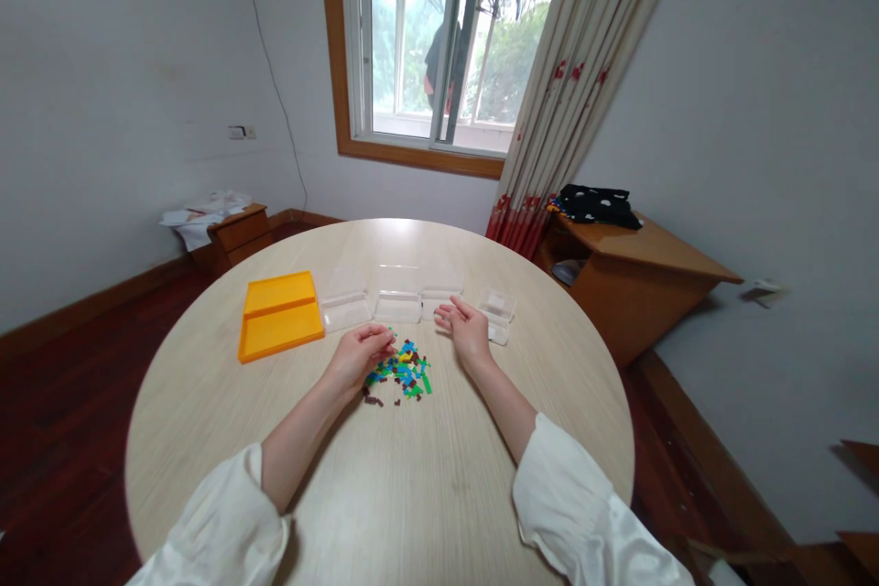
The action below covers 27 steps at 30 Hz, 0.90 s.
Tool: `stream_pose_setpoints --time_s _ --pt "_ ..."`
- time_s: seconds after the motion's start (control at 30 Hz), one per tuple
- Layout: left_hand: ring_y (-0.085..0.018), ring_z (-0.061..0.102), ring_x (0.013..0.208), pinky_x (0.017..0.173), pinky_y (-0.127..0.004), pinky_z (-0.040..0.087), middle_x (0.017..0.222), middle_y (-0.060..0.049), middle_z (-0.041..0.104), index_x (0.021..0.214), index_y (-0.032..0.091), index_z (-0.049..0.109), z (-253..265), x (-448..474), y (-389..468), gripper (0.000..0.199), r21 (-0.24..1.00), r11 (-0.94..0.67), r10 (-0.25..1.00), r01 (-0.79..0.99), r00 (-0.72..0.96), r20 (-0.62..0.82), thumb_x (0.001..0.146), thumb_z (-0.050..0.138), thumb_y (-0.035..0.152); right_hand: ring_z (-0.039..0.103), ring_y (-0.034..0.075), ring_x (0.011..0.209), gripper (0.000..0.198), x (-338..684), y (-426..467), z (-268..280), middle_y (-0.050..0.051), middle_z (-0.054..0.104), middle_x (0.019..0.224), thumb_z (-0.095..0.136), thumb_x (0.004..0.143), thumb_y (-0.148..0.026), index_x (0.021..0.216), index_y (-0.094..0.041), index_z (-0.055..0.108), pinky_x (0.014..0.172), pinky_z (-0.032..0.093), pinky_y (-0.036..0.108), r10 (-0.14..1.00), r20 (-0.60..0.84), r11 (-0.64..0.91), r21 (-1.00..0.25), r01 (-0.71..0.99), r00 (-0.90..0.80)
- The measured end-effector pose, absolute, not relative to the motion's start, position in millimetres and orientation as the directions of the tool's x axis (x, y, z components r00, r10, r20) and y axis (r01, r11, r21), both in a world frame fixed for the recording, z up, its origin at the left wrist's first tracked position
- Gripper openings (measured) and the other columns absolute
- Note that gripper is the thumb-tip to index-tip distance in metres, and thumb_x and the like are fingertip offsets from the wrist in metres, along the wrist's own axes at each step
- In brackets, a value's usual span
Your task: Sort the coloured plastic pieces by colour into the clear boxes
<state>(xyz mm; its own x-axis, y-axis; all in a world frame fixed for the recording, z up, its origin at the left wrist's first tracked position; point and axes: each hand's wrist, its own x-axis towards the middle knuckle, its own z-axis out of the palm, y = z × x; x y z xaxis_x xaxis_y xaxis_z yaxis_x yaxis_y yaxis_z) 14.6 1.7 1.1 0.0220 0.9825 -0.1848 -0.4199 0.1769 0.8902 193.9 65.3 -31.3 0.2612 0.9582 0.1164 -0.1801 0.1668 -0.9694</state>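
On the round table lies a loose pile of small building bricks [405, 371] in green, blue, brown and yellow. My left hand [361, 357] is at the pile's upper left edge, thumb and fingers pinched together. A speck of green shows by its fingertips, but whether it is held is too small to tell. Up and to the right of the pile, my right hand [465, 330] has its fingers stretched out and apart, with nothing visible in them. It hovers in front of a clear plastic box [441, 295] and beside another clear box with an open lid [504, 304].
Two more clear boxes, one on the left [347, 311] and one in the middle [398, 307], stand in the same row. An orange two-part tray [280, 334] lies at the left of the table [385, 494]. A wooden cabinet [632, 265] stands beyond the right edge.
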Motion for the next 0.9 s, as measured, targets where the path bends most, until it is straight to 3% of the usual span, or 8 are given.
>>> stream_pose_setpoints --time_s 0.1,0.17,0.33,0.43,0.6,0.9 --pt "-0.007 0.055 0.053 0.064 -0.024 0.05 0.055 0.002 0.058 0.061 0.012 0.062 2 12 3 0.03 0.881 0.154 0.986 -0.447 0.008 -0.168 0.046 0.083 0.027 0.064 0.012 0.062 0.024 188 57 -30 0.005 0.068 0.077 0.049 0.076 -0.017 0.094 -0.014 0.064 0.054 0.054 0.025 0.962 0.202 0.209 -0.978 -0.017 0.182" --pt "-0.007 0.053 0.051 0.064 -0.024 0.05 0.053 0.002 0.056 0.06 0.012 0.061 1 10 5 0.031 0.879 0.139 0.987 -0.456 -0.011 -0.162 0.046 0.083 0.028 0.063 0.013 0.064 0.023 184 50 -29 0.005 0.068 0.079 0.048 0.076 -0.015 0.09 -0.014 0.066 0.057 0.053 0.026 0.941 0.326 0.31 -0.939 0.149 0.094" --pt "-0.006 0.049 0.047 0.062 -0.024 0.049 0.049 0.004 0.053 0.061 0.011 0.063 0 8 7 0.034 0.909 0.082 0.989 -0.409 -0.079 -0.125 0.044 0.082 0.033 0.06 0.016 0.077 0.026 178 37 -29 0.006 0.066 0.081 0.047 0.072 -0.003 0.081 -0.016 0.069 0.073 0.049 0.031 0.832 0.528 0.54 -0.696 0.474 -0.172" --pt "-0.006 0.047 0.046 0.058 -0.024 0.048 0.048 0.004 0.052 0.063 0.011 0.064 0 6 8 0.036 0.917 0.061 0.986 -0.395 -0.118 -0.116 0.043 0.082 0.034 0.059 0.016 0.079 0.031 179 35 -29 0.005 0.065 0.081 0.046 0.071 0.003 0.078 -0.017 0.069 0.077 0.047 0.032 0.81 0.517 0.577 -0.622 0.53 -0.276" --pt "-0.005 0.044 0.045 0.056 -0.023 0.046 0.046 0.006 0.049 0.066 0.011 0.064 -1 3 11 0.039 0.907 0.03 0.982 -0.421 -0.159 -0.106 0.041 0.082 0.036 0.059 0.016 0.08 0.031 180 35 -30 0.006 0.065 0.083 0.047 0.072 0.005 0.079 -0.016 0.069 0.077 0.047 0.03 0.821 0.435 0.57 -0.603 0.557 -0.369" --pt "-0.005 0.043 0.043 0.053 -0.023 0.044 0.044 0.007 0.047 0.069 0.012 0.064 -3 0 14 0.043 0.908 -0.006 0.973 -0.419 -0.212 -0.092 0.041 0.082 0.039 0.06 0.016 0.079 0.031 180 34 -29 0.005 0.067 0.081 0.048 0.073 0.003 0.079 -0.018 0.07 0.077 0.048 0.031 0.812 0.465 0.581 -0.597 0.553 -0.352"
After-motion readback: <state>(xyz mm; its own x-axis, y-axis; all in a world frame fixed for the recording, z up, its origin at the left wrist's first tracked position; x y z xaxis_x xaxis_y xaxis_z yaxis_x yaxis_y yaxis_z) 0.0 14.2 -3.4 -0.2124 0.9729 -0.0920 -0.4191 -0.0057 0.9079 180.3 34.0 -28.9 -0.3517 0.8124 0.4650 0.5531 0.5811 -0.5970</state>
